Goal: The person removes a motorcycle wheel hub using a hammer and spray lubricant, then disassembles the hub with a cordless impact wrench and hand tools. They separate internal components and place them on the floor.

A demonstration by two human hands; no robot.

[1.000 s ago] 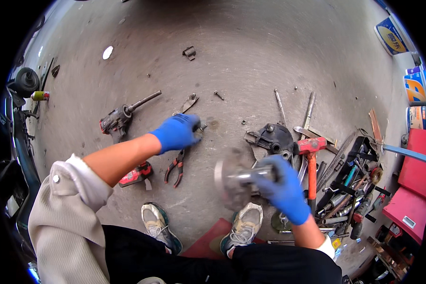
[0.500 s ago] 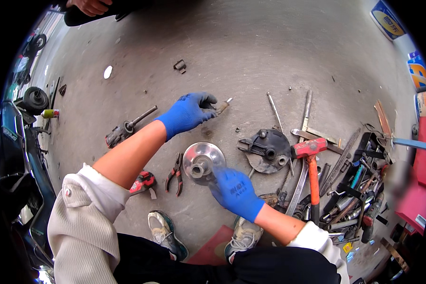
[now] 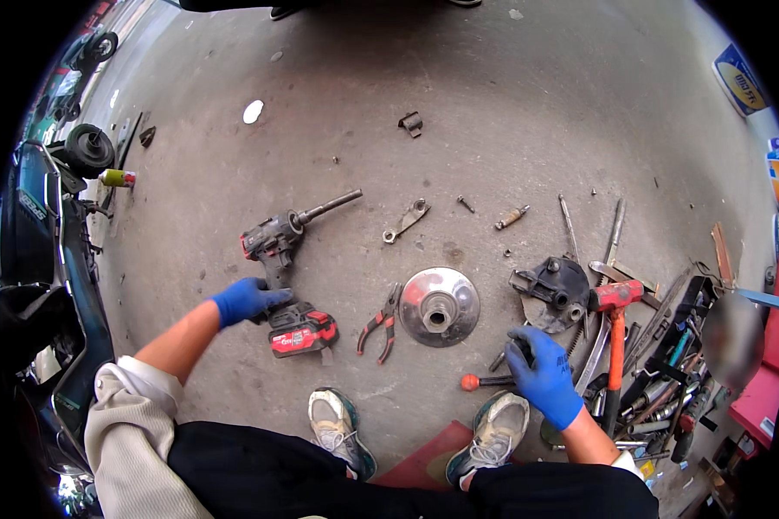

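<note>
My gloved left hand [image 3: 249, 301] is at the grip of a black and red cordless impact wrench [image 3: 273, 242], its fingers closing over the lower handle just above the battery. The tool lies on the floor with a long socket on its nose. My gloved right hand [image 3: 544, 374] hovers with half-curled fingers and a gap at the thumb, nothing visible in it. Beside it are a black rod with an orange ball end [image 3: 470, 382] and a black brake backing plate [image 3: 550, 290]. Between my hands lie a shiny metal disc with a raised hub [image 3: 440, 303] and red-handled pliers [image 3: 381, 324].
Farther off lie a small lever arm [image 3: 405, 221], a bolt [image 3: 466, 204], a short brownish pin [image 3: 511, 217] and a bracket [image 3: 411, 124]. At right are a red-headed hammer [image 3: 616, 311] and a heap of hand tools [image 3: 666, 381]. A vehicle [image 3: 39, 233] stands left.
My left hand has let go of the brownish pin and moved back to the impact wrench. My right hand has left the metal disc and shifted right. The view has shifted left.
</note>
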